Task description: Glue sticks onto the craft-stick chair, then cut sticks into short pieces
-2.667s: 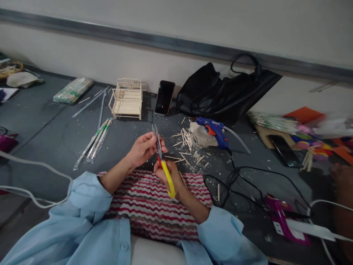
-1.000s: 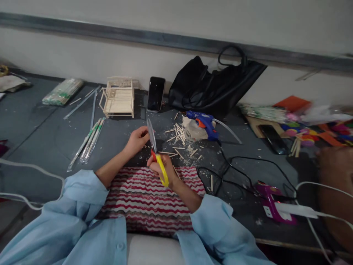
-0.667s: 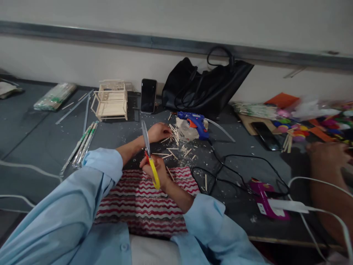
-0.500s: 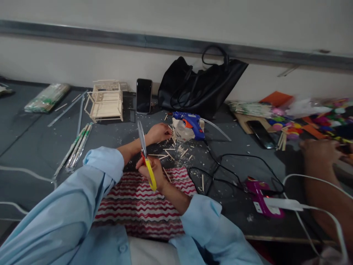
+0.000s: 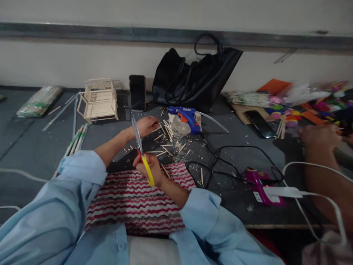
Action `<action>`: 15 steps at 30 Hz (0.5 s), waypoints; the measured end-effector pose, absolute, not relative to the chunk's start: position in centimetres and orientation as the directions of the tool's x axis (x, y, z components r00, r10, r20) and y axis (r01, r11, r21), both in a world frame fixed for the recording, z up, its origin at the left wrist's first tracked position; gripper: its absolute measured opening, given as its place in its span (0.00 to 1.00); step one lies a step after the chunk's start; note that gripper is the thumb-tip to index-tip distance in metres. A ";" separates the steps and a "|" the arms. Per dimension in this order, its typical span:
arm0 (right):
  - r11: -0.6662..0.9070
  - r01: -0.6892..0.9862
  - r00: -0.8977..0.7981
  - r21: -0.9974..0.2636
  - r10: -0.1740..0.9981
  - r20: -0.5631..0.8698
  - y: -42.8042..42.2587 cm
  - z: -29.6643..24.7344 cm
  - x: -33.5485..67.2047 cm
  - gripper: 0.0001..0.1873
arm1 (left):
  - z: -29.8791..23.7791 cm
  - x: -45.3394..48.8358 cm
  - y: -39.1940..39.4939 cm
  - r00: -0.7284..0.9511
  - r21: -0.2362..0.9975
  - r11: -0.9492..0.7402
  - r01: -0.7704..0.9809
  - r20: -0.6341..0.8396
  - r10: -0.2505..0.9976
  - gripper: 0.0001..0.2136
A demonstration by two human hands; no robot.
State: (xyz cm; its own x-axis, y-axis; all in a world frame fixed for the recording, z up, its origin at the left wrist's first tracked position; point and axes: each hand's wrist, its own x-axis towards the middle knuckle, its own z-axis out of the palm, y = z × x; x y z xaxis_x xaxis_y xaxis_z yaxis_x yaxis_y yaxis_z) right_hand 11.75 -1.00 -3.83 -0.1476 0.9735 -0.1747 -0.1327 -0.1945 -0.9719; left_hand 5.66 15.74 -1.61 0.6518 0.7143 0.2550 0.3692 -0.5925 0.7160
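My right hand [image 5: 151,168] is closed around a pair of scissors [image 5: 147,170] with yellow and red handles, blades pointing up and away from me. Just beyond it, my left hand [image 5: 145,126] is pinched, and a short thin wooden stick [image 5: 156,129] shows at its fingertips. To the right of those fingers lies a loose pile of wooden sticks [image 5: 167,129], with cut pieces and crumbs scattered nearer me. A blue glue gun [image 5: 190,117] rests on a roll of clear tape [image 5: 179,127] beside the pile. Small furniture made of sticks [image 5: 99,106] stands at the back left.
Behind are an upright phone [image 5: 137,92] and a black bag [image 5: 193,81]. A red-and-white striped cloth [image 5: 135,198] lies before me. Cables run to a magenta power strip [image 5: 263,187]. At right, another person's hand [image 5: 320,138] is near colourful craft pieces. Packaged sticks [image 5: 40,101] lie left.
My left hand has drawn back left from the stick pile, uncovering more of it. My right hand keeps the scissors in nearly the same place. The view has shifted slightly.
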 end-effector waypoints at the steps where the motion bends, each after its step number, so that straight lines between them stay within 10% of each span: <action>1: -0.191 -0.126 -0.148 -0.973 0.974 -0.172 -1.0 -3.8 11.7 0.05 | -1.4 4.4 15.6 0.659 0.714 -0.591 0.375 0.243 0.712 0.03; 9: -0.177 -0.087 -0.162 -0.980 0.973 -0.161 -0.8 -3.6 11.7 0.05 | -1.3 -3.1 12.0 0.694 0.739 -0.515 0.434 0.090 0.714 0.04; 15: -0.207 -0.067 -0.195 -0.976 0.962 -0.191 -0.8 -3.4 12.0 0.05 | -1.7 -3.7 8.7 0.430 0.966 -0.110 0.234 -0.002 0.903 0.08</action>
